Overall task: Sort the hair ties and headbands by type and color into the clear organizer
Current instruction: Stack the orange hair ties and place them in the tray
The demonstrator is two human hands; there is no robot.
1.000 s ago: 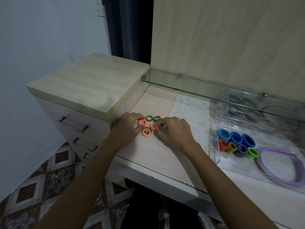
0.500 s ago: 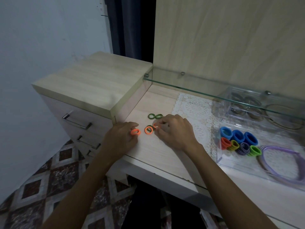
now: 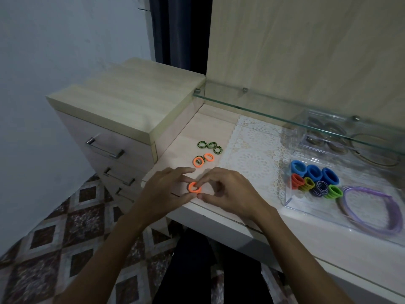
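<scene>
Near the table's front edge both hands pinch one orange hair tie [image 3: 194, 187]: my left hand [image 3: 166, 191] from the left, my right hand [image 3: 228, 194] from the right. Beyond them two more orange ties [image 3: 208, 157] lie on the tabletop, one overlapping a dark green tie [image 3: 199, 160]. Three dark green striped ties [image 3: 210, 146] sit in a row farther back. The clear organizer [image 3: 287, 198] at right holds blue ties [image 3: 313, 172], an orange-red, a yellow-green, a purple-striped and a green tie, plus a purple headband [image 3: 390, 207].
A drawer unit [image 3: 122, 106] stands at left, higher than the tabletop. A glass shelf [image 3: 285, 106] spans the back above a white lace mat [image 3: 252, 154]. Another clear box [image 3: 324, 132] with brownish headbands sits under the shelf. Patterned floor tiles lie below.
Both hands have drawn back toward the front edge, lifting one orange tie away from the group. The other orange and green ties stayed on the table.
</scene>
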